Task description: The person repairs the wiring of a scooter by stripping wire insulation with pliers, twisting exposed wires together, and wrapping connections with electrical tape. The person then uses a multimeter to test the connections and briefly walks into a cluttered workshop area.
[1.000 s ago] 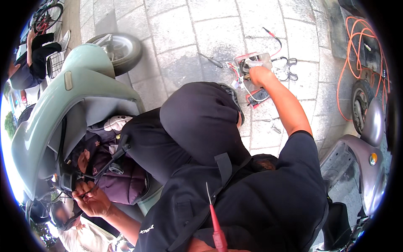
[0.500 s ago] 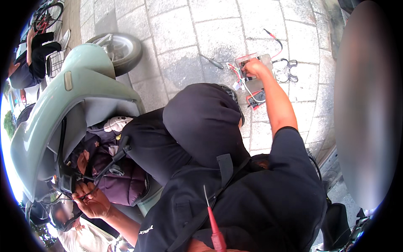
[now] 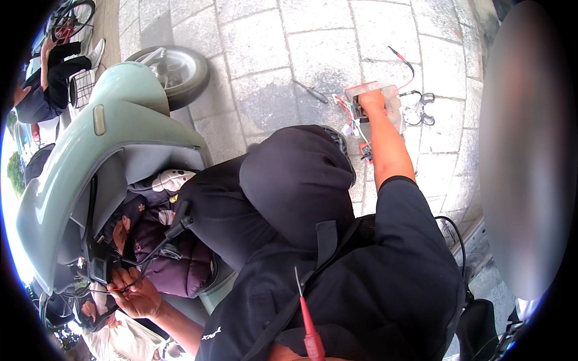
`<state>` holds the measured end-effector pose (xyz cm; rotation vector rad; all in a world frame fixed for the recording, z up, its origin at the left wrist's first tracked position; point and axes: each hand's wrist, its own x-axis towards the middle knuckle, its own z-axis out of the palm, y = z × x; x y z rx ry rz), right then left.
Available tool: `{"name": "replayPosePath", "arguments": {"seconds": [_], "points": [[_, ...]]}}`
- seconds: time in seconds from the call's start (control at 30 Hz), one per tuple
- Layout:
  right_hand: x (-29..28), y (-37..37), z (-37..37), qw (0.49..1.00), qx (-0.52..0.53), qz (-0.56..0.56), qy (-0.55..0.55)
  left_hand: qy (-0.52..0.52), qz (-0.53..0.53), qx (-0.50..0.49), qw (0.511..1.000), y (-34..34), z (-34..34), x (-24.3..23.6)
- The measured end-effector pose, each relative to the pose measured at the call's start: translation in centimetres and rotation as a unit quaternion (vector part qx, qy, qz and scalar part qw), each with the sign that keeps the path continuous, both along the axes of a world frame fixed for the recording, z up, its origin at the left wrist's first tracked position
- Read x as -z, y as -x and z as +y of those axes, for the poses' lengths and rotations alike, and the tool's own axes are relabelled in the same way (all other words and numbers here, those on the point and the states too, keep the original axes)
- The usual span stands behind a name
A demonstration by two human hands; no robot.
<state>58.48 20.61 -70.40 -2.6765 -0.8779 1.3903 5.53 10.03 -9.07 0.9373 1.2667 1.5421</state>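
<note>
My left hand is closed in a pinch on a thin dark wire, beside the handlebar of a pale green scooter. Out to the right, my right hand reaches down into a clear plastic box on the paving; its fingers are hidden there. Loose coloured wires spill from the box's left side. A red and black device lies by the box, partly covered by my forearm. A red test probe with a metal tip points up in front of my chest.
A screwdriver lies left of the box. Right of it are black-handled scissors or pliers and a red-tipped lead. A quilted purple cover hangs on the scooter. Other people are at the left edge.
My right hand has gone deeper into the box, and my forearm now hides more of the red and black device. My left hand stays at the wire. The view has shifted slightly.
</note>
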Motion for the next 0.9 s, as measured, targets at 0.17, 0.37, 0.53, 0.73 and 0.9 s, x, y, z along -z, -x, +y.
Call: {"name": "replayPosePath", "arguments": {"seconds": [0.17,0.37,0.53,0.73,0.9], "points": [[-4.4,0.7,1.7,0.998,-0.001,0.042,0.048,-0.006,0.025,0.005,1.0,-0.5,0.4,0.3],[0.1,0.6,1.3,0.93,-0.36,-0.068,-0.016,-0.001,0.035,-0.05,0.998,0.2,-2.1,0.2],[4.2,-1.6,-3.2,0.969,-0.201,-0.069,-0.123,0.052,0.094,-0.079,0.991,-0.8,-0.4,0.6],[-11.6,0.0,0.3,0.984,-0.11,0.005,-0.137,0.112,0.124,-0.128,0.978,-1.6,-2.8,-0.7],[-17.3,0.0,-0.5,0.983,-0.03,0.056,-0.175,0.113,0.068,-0.067,0.989,0.3,-3.9,-1.0]]}}
